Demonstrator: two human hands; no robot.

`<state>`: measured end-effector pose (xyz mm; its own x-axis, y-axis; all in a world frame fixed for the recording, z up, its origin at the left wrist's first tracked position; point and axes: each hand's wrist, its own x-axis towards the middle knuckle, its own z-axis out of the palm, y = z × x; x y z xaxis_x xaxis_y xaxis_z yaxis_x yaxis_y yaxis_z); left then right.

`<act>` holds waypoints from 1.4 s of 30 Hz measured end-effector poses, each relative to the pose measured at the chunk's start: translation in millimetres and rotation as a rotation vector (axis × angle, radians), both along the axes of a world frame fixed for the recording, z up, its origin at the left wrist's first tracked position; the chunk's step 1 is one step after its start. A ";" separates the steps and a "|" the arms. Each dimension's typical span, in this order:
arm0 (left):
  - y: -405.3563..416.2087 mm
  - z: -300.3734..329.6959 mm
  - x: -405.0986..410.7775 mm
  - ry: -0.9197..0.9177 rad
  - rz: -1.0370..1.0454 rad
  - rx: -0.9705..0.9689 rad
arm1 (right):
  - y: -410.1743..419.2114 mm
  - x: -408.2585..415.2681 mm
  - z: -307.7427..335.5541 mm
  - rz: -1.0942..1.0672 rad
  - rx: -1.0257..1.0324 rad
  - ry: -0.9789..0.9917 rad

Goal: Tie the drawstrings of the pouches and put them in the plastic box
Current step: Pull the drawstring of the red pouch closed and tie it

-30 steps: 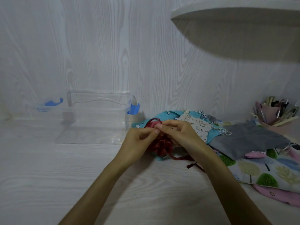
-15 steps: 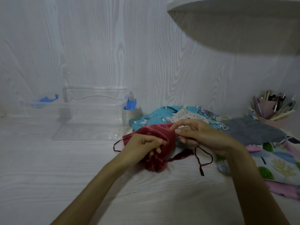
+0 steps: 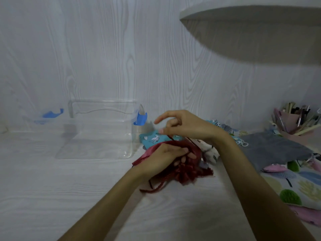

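Note:
A dark red drawstring pouch (image 3: 189, 173) lies gathered on the white table in the middle of the head view. My left hand (image 3: 166, 157) presses down on its neck and grips it. My right hand (image 3: 184, 126) hovers above, pinching the dark red drawstring (image 3: 171, 137), which runs taut down to the pouch. Another end of the cord (image 3: 152, 188) trails loose on the table in front. The clear plastic box (image 3: 104, 150) with blue latches stands open to the left, nothing in it.
Behind and right of my hands lies a heap of other pouches: a turquoise printed one (image 3: 151, 138), a grey one (image 3: 271, 150), and a leaf-patterned one (image 3: 295, 186). A pink pen holder (image 3: 293, 122) stands far right. A white shelf (image 3: 251, 9) overhangs above.
My right hand has risen and pulled the drawstring up and back. My left hand has shifted onto the pouch's neck, and the pouch has bunched up more.

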<state>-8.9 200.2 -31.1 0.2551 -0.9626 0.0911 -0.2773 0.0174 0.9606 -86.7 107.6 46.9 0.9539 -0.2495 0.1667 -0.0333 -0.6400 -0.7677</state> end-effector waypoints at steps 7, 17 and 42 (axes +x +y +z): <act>-36.8 28.0 22.8 0.204 -0.062 0.235 | -40.0 28.6 -8.3 -0.384 -0.230 -0.159; -52.2 40.9 59.1 0.405 0.027 0.110 | -65.0 -17.5 7.2 -0.134 -0.168 -0.014; -40.4 52.5 62.2 0.526 0.197 -0.054 | -55.1 -84.7 54.9 -0.052 -0.072 0.222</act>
